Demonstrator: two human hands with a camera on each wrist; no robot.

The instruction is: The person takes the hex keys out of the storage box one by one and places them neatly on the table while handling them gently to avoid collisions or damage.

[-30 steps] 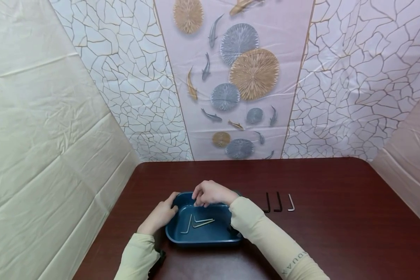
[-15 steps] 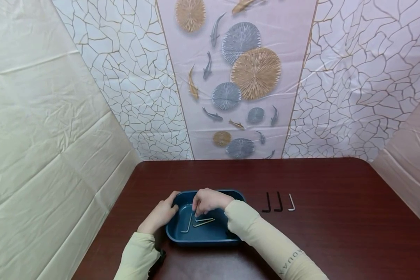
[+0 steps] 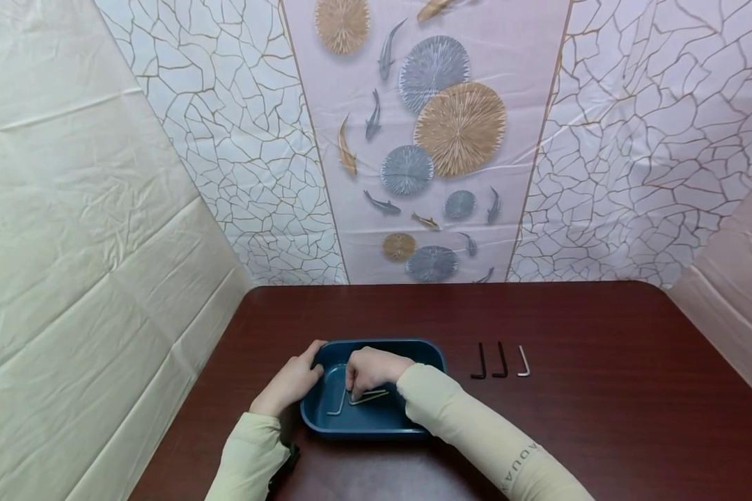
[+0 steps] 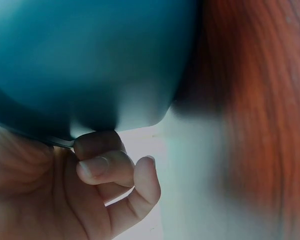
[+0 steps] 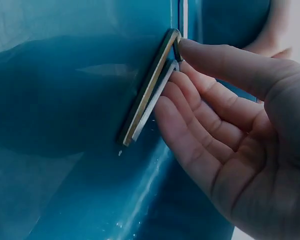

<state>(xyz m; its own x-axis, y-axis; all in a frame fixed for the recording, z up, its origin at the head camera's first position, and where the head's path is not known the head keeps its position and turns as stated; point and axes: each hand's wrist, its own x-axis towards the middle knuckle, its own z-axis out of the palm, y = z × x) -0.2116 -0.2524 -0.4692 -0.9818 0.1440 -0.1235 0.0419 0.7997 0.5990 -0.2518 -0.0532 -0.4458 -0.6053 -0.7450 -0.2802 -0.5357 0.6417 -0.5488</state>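
Observation:
My left hand [image 3: 291, 383] grips the left end of a blue tray [image 3: 370, 434], thumb over the rim and curled fingers outside, against the wall in the left wrist view. Inside the tray, my right hand [image 3: 374, 369] reaches down with bent fingers. The right wrist view has its thumb and fingertips pinching at the bends of two hex keys, a brass-coloured one [image 5: 147, 91] and a silver one [image 5: 154, 101] lying close together. Which of them is held I cannot tell. Another silver hex key [image 3: 342, 403] lies to the left of that hand on the tray floor.
Right of the tray, two black hex keys [image 3: 482, 360] and a short silver hex key [image 3: 524, 362] lie in a row on the dark red table [image 3: 601, 403]. A patterned curtain [image 3: 407, 229] hangs behind the table's far edge.
My right hand has lowered from above the tray to its floor, and its fingertips have come to the two neighbouring hex keys. The left hand keeps its hold on the rim.

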